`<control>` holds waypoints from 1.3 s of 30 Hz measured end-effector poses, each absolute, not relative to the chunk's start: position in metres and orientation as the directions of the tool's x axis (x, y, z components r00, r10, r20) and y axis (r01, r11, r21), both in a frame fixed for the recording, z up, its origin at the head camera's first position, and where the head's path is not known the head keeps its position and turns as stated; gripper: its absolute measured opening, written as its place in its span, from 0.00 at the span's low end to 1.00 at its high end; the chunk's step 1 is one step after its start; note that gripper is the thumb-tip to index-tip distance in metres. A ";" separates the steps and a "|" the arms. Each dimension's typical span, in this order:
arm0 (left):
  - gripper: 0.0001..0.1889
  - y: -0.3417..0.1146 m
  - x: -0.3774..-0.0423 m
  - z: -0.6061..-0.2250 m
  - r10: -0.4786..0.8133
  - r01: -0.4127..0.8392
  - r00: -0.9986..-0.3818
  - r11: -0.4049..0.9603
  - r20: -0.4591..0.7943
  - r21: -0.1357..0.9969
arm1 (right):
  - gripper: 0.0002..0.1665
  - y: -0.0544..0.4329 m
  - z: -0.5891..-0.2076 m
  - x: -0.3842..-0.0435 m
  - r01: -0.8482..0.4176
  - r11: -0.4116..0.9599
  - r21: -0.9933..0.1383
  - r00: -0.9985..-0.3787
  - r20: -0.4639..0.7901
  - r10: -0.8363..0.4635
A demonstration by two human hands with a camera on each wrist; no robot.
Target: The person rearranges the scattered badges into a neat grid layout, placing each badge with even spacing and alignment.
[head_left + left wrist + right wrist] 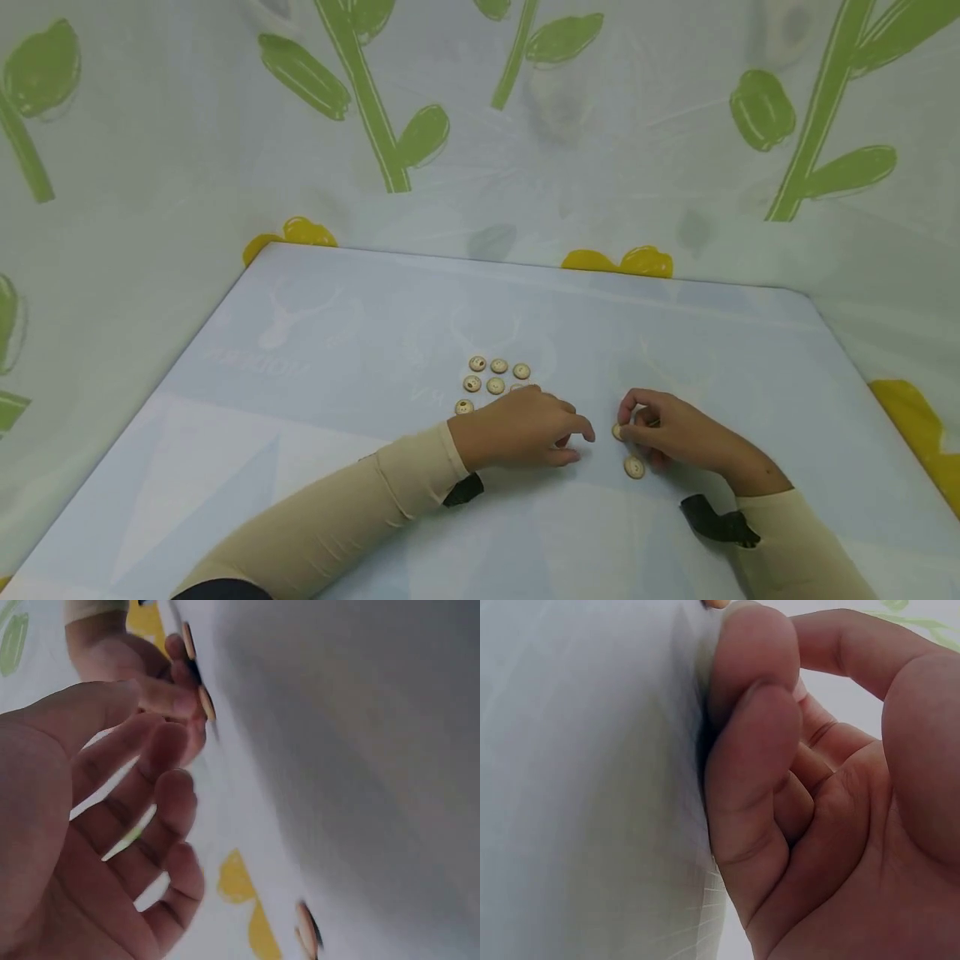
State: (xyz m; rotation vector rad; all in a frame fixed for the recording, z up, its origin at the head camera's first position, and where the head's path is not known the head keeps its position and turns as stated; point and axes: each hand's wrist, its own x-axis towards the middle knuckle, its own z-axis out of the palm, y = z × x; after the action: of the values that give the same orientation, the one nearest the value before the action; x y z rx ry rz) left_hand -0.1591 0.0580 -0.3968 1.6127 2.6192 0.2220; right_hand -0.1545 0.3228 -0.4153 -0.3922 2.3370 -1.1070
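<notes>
Wooden buttons point(495, 386), round and pale with small dark marks, lie in short rows by my left hand point(521, 427). That hand hovers over the near right side of the group and hides part of it. Its fingers are loosely bent, with nothing between them in the left wrist view. My right hand point(678, 433) pinches a separate button point(618, 432) at the table with thumb and fingertips. Just nearer lies another loose button point(634, 467), close under the right fingers. The right wrist view shows curled fingers point(750, 772) against the surface, with only a sliver of button at the top.
The pale blue and white table point(315, 333) has its far edge along a hanging sheet point(480, 208) printed with green leaves and yellow shapes. Dark wrist pieces point(716, 523) stick out below both sleeves.
</notes>
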 end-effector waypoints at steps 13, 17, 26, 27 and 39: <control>0.23 0.087 -0.144 -0.408 0.899 0.897 -0.430 0.436 -0.084 0.075 | 0.14 0.322 -0.415 -0.155 -0.036 0.606 -0.795 -0.816 -0.326 -0.477; 0.24 0.090 -0.143 -0.410 0.903 0.902 -0.420 0.427 -0.092 0.071 | 0.14 0.322 -0.415 -0.155 -0.025 0.603 -0.797 -0.812 -0.336 -0.478; 0.25 0.097 -0.140 -0.410 0.891 0.897 -0.431 0.440 -0.142 0.038 | 0.14 0.322 -0.415 -0.155 -0.019 0.600 -0.800 -0.810 -0.339 -0.478; 0.25 0.098 -0.140 -0.411 0.889 0.895 -0.435 0.444 -0.142 0.039 | 0.15 0.322 -0.415 -0.155 -0.018 0.598 -0.801 -0.810 -0.339 -0.478; 0.20 0.101 -0.143 -0.414 0.897 0.899 -0.431 0.436 -0.098 0.036 | 0.15 0.322 -0.416 -0.156 -0.011 0.597 -0.802 -0.814 -0.340 -0.472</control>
State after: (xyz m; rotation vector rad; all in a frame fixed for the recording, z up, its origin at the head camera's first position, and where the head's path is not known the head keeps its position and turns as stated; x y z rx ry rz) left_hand -0.1433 0.1010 -0.4141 1.6157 2.5744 -0.0322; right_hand -0.1558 0.3216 -0.4165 -0.3816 2.2951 -1.1474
